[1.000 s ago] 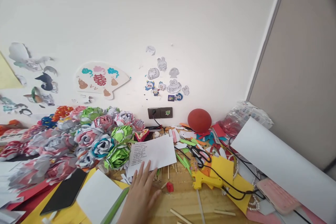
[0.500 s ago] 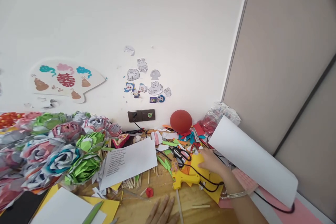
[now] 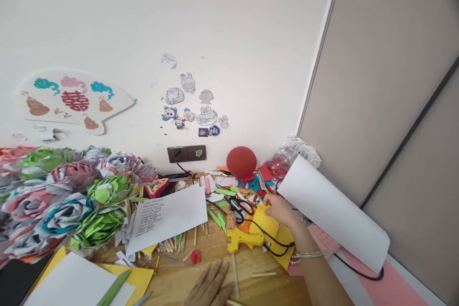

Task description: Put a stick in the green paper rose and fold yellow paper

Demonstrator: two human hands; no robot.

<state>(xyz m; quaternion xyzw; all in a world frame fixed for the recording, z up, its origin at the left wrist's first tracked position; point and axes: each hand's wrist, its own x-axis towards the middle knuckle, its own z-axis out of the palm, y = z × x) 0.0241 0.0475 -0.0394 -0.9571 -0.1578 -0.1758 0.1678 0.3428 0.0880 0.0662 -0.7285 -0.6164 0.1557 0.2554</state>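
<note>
My right hand point(image 3: 281, 211), with a bracelet on its wrist, reaches forward over yellow paper point(image 3: 267, 224) beside the black-handled scissors point(image 3: 238, 204). Its fingers are curled near scraps at the foot of a white paper roll point(image 3: 332, 210); what they grip is hidden. My left hand point(image 3: 211, 288) lies flat on the wooden table point(image 3: 258, 291) at the bottom edge, fingers stretched out and empty, just left of a wooden stick. A yellow glue gun point(image 3: 241, 240) with a black cord lies between the two hands.
Folded paper flowers point(image 3: 71, 196) are piled at the left. A printed white sheet point(image 3: 167, 217) lies over wooden sticks. A red ball point(image 3: 241, 161) and a wall socket point(image 3: 186, 154) are at the back. White and yellow sheets point(image 3: 82, 284) lie at the lower left.
The view has swung right. My right hand came into view and reached towards the scissors and paper roll. My left hand left the printed sheet and drew back to the table's near edge.
</note>
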